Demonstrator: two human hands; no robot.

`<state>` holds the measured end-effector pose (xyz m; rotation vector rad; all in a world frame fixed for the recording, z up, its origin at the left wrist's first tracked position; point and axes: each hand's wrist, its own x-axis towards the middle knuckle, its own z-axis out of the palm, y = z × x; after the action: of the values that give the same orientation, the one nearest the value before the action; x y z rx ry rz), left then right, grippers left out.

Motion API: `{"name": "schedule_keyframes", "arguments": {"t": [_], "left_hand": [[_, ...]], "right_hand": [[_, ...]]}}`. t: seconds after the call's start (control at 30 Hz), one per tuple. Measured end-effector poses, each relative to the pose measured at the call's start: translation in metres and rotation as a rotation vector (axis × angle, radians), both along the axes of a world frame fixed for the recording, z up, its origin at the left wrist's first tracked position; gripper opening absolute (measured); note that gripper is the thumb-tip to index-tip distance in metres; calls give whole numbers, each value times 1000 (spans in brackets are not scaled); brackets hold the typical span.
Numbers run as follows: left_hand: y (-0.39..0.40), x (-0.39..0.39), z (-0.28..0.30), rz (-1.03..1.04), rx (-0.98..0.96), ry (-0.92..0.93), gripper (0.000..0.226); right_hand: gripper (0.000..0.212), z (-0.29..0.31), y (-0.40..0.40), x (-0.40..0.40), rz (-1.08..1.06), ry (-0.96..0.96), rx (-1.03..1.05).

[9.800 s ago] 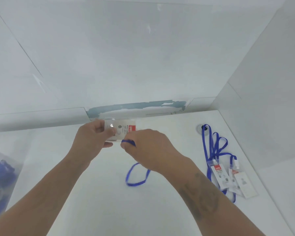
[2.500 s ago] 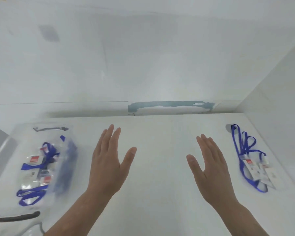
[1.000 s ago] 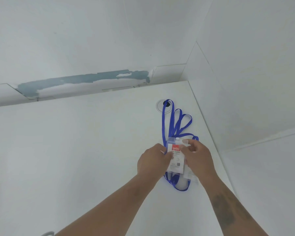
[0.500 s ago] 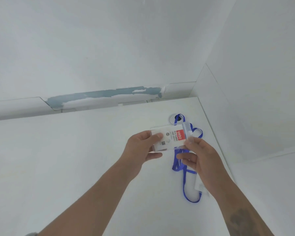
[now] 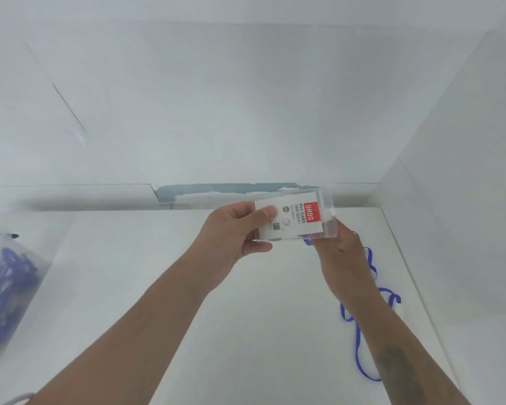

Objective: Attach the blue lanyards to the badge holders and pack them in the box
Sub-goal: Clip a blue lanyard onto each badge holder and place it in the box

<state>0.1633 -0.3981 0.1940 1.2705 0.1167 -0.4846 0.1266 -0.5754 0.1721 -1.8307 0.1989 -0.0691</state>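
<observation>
A clear badge holder [image 5: 295, 215] with a white card and a red label is held sideways above the white table, near the back wall. My left hand [image 5: 234, 232] pinches its left end, thumb on the front. My right hand [image 5: 341, 247] grips its right end from beneath, fingers mostly hidden behind the holder. A blue lanyard [image 5: 368, 311] hangs from that end and trails over the table behind my right forearm. At the far left stands a clear plastic box [image 5: 3, 290] with blue lanyards inside, seen blurred.
The white table [image 5: 146, 276] is walled by white panels at the back and right. A strip of blue-grey tape [image 5: 216, 190] runs along the back wall's base. The box's dark latch [image 5: 12, 236] shows at the left edge.
Both hands have lifted the badge holder from the right-hand pile and carried it up and toward the middle, the lanyard trailing. The view has swung left, bringing the box into sight.
</observation>
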Motion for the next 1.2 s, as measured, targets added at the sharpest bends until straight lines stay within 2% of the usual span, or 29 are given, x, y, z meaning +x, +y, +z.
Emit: {"name": "schedule_keyframes", "arguments": {"t": [0.13, 0.2, 0.3, 0.43, 0.5, 0.57, 0.7, 0.8, 0.93, 1.1, 1.13, 1.2], "left_hand": [[23, 2, 22, 81, -7, -38, 23], [29, 6, 30, 130, 13, -62, 23], [37, 12, 40, 245, 118, -110, 13], [49, 16, 40, 331, 509, -306, 13], [61, 12, 37, 274, 613, -352, 13], [73, 6, 37, 192, 628, -349, 13], [90, -9, 47, 13, 570, -293, 9], [104, -17, 57, -64, 430, -241, 9], [121, -23, 68, -3, 106, -135, 15], [126, -18, 60, 221, -112, 5, 15], [126, -17, 57, 253, -97, 18, 17], [125, -17, 48, 315, 54, 14, 17]], "right_hand": [[31, 11, 43, 9, 11, 11, 53], [34, 15, 59, 10, 66, 13, 10], [33, 27, 80, 6, 234, 21, -243], [32, 55, 91, 0, 499, -20, -770], [33, 77, 92, 3, 505, -88, -868], [28, 99, 88, 14, 501, -120, -907], [14, 126, 78, 39, 514, -138, -814], [9, 131, 73, 52, 515, -96, -543], [15, 100, 77, 56, 436, 66, -147], [31, 56, 119, 16, 459, 206, -86], [31, 53, 130, 6, 502, 209, -106], [32, 56, 145, -10, 611, 174, -316]]}}
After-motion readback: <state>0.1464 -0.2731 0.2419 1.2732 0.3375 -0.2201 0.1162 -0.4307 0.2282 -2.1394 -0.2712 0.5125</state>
